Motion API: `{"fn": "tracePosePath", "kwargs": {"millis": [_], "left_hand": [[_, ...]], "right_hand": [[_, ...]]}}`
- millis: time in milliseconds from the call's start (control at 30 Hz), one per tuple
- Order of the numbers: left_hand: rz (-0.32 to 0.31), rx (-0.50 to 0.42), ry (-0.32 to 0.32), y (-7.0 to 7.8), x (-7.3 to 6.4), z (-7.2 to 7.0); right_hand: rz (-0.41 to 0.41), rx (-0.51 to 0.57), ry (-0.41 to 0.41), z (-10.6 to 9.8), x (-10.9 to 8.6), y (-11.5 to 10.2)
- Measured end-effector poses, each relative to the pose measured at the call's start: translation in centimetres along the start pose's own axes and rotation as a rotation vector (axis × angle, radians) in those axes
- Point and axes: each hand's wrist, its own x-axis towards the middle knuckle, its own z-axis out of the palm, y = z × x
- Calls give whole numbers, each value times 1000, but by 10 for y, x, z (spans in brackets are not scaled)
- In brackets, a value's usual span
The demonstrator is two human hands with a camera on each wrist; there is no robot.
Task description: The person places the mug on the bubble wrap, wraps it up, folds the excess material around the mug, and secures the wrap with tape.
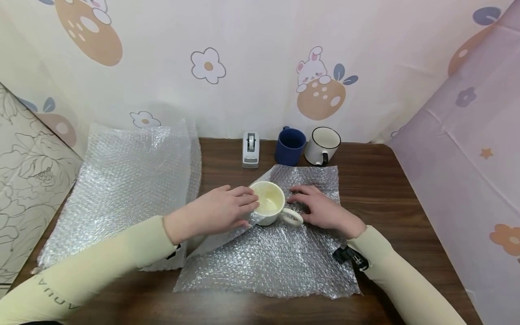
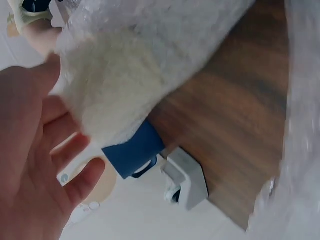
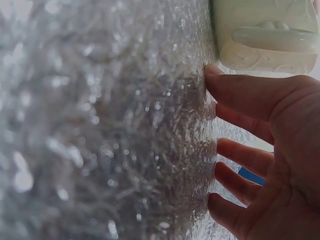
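A brown counter point(image 1: 373, 185) carries a shiny sheet of bubble wrap point(image 1: 272, 266). The left hand point(image 1: 227, 207) has a loose grip, fingers nearly straight against the wrapped side of the cream cup point(image 1: 271, 198). The right hand's point(image 1: 321, 207) grip is spread, holding nothing, fingertips touching the wrap. The cup stands between both hands.

The cream mug point(image 1: 270, 198) looks like glazed ceramic, smooth inside, with raised relief on its outer wall. Under it, the bubble wrap sheet point(image 1: 268, 266) is clear plastic, bumpy and glittering; the bubble wrap stack point(image 1: 134, 189) looks the same, but milkier. The bench point(image 1: 378, 189) shows dark wood grain with a soft sheen. The tape dispenser point(image 1: 250, 160) appears smooth plastic, the blue mug point(image 1: 287, 153) matt, the white mug point(image 1: 317, 151) glossy. The sleeves point(image 1: 101, 246) are matt cloth.
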Motion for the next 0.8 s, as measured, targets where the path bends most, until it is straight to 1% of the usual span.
{"fn": "tracePosePath", "kwargs": {"millis": [100, 167, 233, 267, 333, 467, 533, 567, 600, 667, 733, 800], "left_hand": [[-13, 9, 86, 3, 3, 6], [-25, 18, 116, 5, 4, 10], [-40, 18, 138, 6, 4, 13], [-48, 12, 146, 7, 3, 14], [-58, -1, 160, 8, 2, 17], [-66, -21, 183, 11, -1, 24], [-69, -15, 187, 12, -2, 27], [-73, -15, 185, 12, -3, 28], [-76, -16, 183, 12, -3, 29], [-80, -21, 173, 12, -4, 30], [-82, -25, 162, 12, -3, 30], [-80, -33, 155, 11, -3, 31]], "right_hand": [[3, 13, -3, -1, 0, 1], [9, 38, 1, -3, -1, 2], [15, 62, 39, -6, -5, 6], [17, 69, 76, -8, -7, 8], [37, 75, 176, -12, -14, 14], [105, 37, 409, -17, -28, 27], [166, 20, 480, -17, -34, 33], [203, 18, 498, -17, -36, 35], [247, 24, 503, -17, -37, 37], [335, 56, 471, -16, -40, 41], [417, 124, 413, -16, -41, 42], [474, 227, 374, -17, -42, 43]]}}
